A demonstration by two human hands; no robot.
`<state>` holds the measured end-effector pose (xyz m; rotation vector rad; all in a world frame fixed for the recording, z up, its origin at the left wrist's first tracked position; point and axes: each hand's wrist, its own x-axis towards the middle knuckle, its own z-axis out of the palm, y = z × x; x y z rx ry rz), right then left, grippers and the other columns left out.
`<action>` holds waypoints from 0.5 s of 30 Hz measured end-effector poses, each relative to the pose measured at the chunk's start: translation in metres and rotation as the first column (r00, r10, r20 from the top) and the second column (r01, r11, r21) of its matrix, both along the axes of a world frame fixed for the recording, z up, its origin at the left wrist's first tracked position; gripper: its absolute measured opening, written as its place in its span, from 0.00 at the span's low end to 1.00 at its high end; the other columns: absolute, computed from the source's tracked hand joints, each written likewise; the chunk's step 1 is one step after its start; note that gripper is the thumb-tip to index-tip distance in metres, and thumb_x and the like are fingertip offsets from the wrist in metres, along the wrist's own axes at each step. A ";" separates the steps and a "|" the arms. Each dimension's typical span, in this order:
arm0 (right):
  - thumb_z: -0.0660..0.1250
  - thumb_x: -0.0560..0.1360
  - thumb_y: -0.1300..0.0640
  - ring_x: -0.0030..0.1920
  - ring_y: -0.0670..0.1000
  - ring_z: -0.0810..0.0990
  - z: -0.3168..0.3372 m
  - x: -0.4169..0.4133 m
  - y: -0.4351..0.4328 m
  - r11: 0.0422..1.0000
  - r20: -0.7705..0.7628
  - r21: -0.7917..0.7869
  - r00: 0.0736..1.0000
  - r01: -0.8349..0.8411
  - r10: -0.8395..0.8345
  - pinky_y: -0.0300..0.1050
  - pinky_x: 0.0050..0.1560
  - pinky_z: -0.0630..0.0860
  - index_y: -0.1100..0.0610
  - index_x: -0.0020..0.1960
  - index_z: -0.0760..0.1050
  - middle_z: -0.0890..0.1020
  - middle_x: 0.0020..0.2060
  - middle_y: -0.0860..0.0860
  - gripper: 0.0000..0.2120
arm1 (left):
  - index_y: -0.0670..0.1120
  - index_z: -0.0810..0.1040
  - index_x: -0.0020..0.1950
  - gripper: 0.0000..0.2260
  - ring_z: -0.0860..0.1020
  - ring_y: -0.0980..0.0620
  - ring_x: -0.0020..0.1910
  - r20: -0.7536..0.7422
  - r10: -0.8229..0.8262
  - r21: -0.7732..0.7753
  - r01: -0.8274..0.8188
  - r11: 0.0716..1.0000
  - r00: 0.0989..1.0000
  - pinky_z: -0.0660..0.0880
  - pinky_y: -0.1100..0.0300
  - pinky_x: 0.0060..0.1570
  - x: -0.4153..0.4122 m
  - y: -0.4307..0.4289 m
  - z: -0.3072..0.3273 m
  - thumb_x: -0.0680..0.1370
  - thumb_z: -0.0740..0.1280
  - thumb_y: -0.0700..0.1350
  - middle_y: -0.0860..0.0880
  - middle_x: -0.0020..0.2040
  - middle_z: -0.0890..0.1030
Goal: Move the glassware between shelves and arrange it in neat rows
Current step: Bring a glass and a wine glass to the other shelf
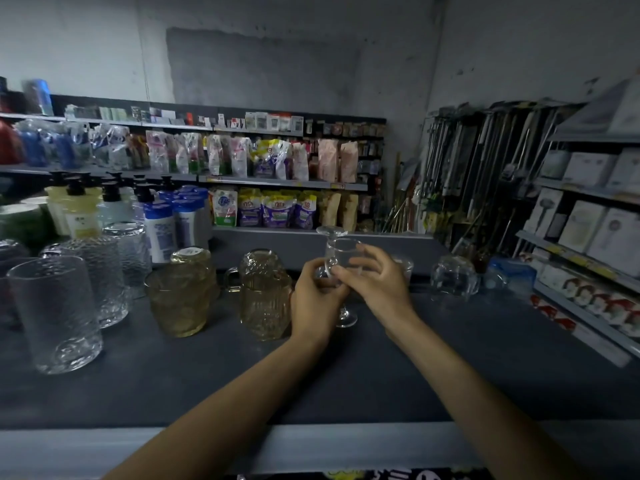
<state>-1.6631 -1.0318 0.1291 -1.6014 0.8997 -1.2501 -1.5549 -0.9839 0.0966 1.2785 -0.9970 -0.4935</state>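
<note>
From my head camera, both my hands meet at the middle of the dark shelf top (346, 375) on a clear stemmed glass (341, 259). My left hand (317, 299) curls round its lower bowl and stem, and my right hand (372, 282) grips the bowl from the other side, fingers wrapped across the front. The glass is plain, colourless and see-through, standing upright with its round foot down on the shelf just below my hands. A second flat glass disc shows above the bowl, like an upturned foot; I cannot tell whether that is another glass stacked on top. Just to the left stands a pair of stacked amber ribbed mugs (265, 296), then stacked amber tumblers (183, 292), and further left a group of clear textured tumblers (55, 313). To the right, apart from my hands, sits an upturned clear glass (453, 278).
</note>
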 end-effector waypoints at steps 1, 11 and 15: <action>0.81 0.70 0.56 0.53 0.46 0.85 -0.001 0.000 0.001 1.000 -0.009 -0.004 1.000 0.003 -0.003 0.34 0.43 0.80 0.48 0.64 0.73 0.83 0.56 0.50 0.27 | 0.53 0.77 0.64 0.21 0.84 0.61 0.43 -0.009 -0.003 0.006 0.003 1.000 1.000 0.83 0.47 0.54 -0.001 0.000 -0.001 0.74 0.78 0.44 0.52 0.47 0.85; 0.80 0.71 0.59 0.61 0.49 0.81 0.000 -0.016 0.012 0.997 -0.096 -0.059 0.994 0.048 -0.053 0.32 0.49 0.79 0.55 0.77 0.66 0.78 0.65 0.53 0.39 | 0.44 0.70 0.62 0.30 0.83 0.53 0.47 0.057 -0.114 0.309 0.091 0.947 0.992 0.81 0.59 0.48 -0.008 0.021 0.014 0.66 0.80 0.50 0.51 0.50 0.82; 0.78 0.74 0.53 0.68 0.46 0.74 0.002 -0.044 0.043 0.956 -0.212 -0.275 0.964 0.101 -0.163 0.37 0.63 0.73 0.47 0.79 0.63 0.74 0.70 0.49 0.39 | 0.43 0.73 0.64 0.33 0.82 0.50 0.54 0.175 -0.162 0.393 0.082 0.916 0.971 0.79 0.49 0.61 -0.006 0.050 0.019 0.63 0.80 0.51 0.50 0.55 0.83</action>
